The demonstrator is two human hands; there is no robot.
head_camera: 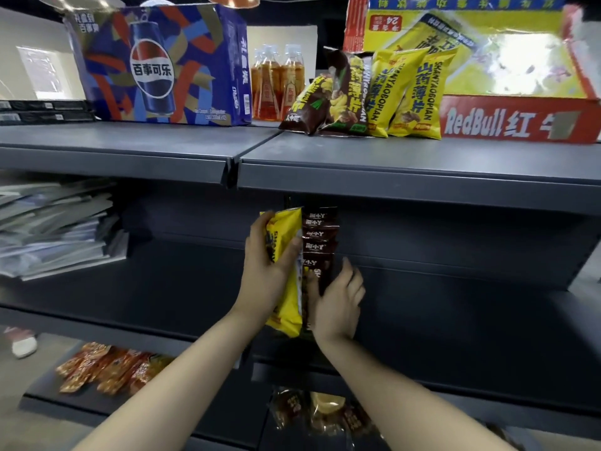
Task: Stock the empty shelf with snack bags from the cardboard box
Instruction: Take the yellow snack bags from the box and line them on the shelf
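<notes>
Left hand [265, 258]: grips the yellow bag [287, 229] from its left edge, thumb across the front.
Right hand [340, 299]: clasps the brown bag [320, 236] low down.
Bags: between the hands, touching, over the middle shelf [455, 307].
Around: snack bags [374, 92] above the hands; orange packets [107, 369] below the left forearm.
Axis: both upright, tops up.

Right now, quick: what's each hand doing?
Left hand: closed, gripping the yellow snack bag.
Right hand: against the brown snack bags, blurred; grip cannot be told.
</notes>
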